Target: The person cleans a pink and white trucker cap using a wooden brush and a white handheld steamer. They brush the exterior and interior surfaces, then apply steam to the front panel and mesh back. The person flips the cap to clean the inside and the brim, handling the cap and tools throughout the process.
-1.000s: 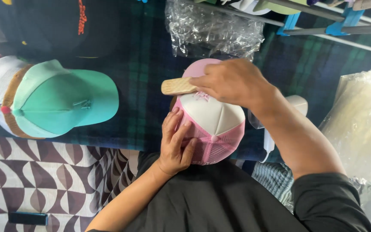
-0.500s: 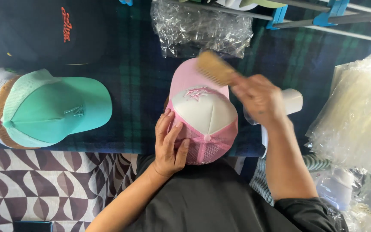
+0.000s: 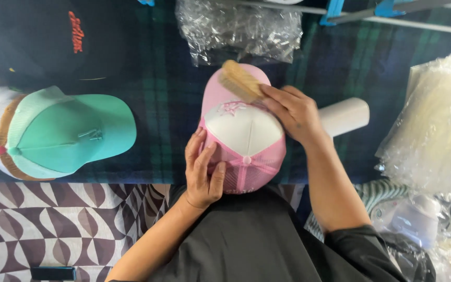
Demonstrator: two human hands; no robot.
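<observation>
Pink cap being brushed

Pink and white cap is kept on the counter, beside a green cap. Its side is pressed by the flat, open left hand. A wooden brush is gripped by the right hand on the brim.

Right hand: grips a wooden brush, bristles down on the pink brim.
Left hand: flat against the mesh side of the pink-and-white cap.
Worktop: covered in dark plaid cloth.
Left of the cap: a teal cap stacked on others; above it, a black cap.
Beyond the brim: crumpled clear plastic.
Right: a white cylinder, a plastic bag.
</observation>
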